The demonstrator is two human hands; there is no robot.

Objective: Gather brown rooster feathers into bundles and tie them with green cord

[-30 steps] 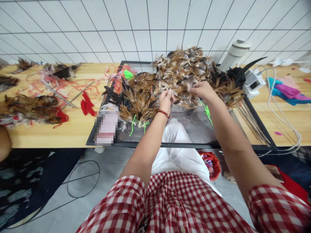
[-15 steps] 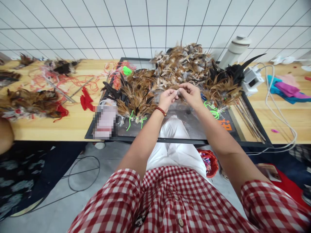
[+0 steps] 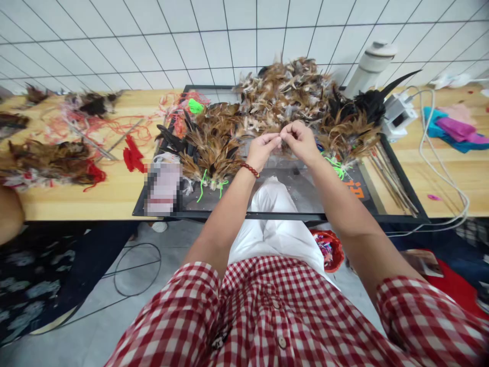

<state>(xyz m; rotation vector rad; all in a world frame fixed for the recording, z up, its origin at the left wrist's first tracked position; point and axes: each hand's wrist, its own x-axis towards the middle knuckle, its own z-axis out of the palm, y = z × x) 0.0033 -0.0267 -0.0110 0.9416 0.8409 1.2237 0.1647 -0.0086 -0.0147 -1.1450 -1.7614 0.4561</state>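
Observation:
My left hand (image 3: 263, 149), with a red bead bracelet (image 3: 250, 170) at its wrist, meets my right hand (image 3: 300, 140) fingertip to fingertip above the dark board (image 3: 290, 178). Both are closed in a pinch on what looks like a small feather, mostly hidden by the fingers. Just behind them rises a large heap of loose brown and pale feathers (image 3: 284, 97). Left of my hands lie bundles of brown feathers (image 3: 216, 148) with bright green ties (image 3: 203, 186). More brown and black feathers (image 3: 347, 132) lie to the right, near green string (image 3: 338, 168).
Thin sticks (image 3: 393, 178) lie along the board's right side. A white bottle (image 3: 370, 69), a white power adapter (image 3: 397, 114) with cable and coloured cloth (image 3: 454, 130) stand or lie right. Left are red strings (image 3: 103, 122) and more feather bundles (image 3: 49, 160). A person's arm (image 3: 9, 214) shows at far left.
My fingers have shifted slightly and stay pinched together; the pale fluff seen between them before is now less visible. The whole view has tilted a little.

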